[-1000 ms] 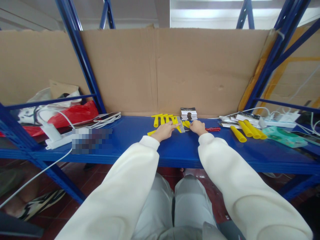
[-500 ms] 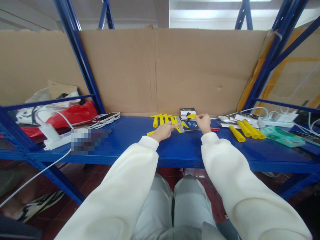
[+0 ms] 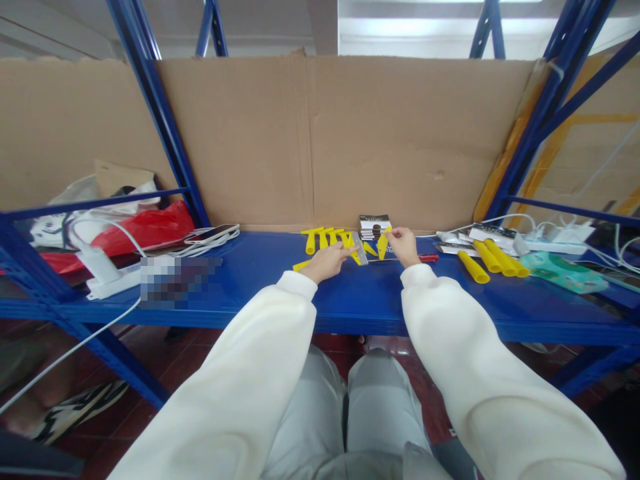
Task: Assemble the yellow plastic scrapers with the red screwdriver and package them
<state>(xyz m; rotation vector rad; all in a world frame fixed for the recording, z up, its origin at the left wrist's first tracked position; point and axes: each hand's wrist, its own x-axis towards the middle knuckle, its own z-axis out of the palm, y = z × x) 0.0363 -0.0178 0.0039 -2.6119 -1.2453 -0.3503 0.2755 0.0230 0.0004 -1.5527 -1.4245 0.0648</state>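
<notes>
My left hand (image 3: 326,262) is closed over a yellow-handled scraper (image 3: 301,265) lying low over the shelf, the handle's end poking out on the left. A grey metal blade (image 3: 359,249) slants across the scraper's head by my fingertips. My right hand (image 3: 404,245) pinches a flat, pointed yellow plate (image 3: 383,245), tilted upright just right of the blade. Between them another small yellow plate (image 3: 370,248) lies on the shelf. Behind my left hand stand several yellow T-shaped handles (image 3: 311,241) in a row. A red-handled screwdriver (image 3: 429,258) lies below my right hand, partly hidden.
Small black-and-white boxes (image 3: 374,225) are stacked against the cardboard wall (image 3: 320,147). Several yellow tube handles (image 3: 473,267) lie on the right, near a green packet (image 3: 567,272) and cables. A white power strip (image 3: 117,277) sits left on the blue shelf (image 3: 260,280).
My right hand has turned the yellow plate from lying nearly flat to pointing up and down, shifting slightly left. My left hand stays in place on the scraper.
</notes>
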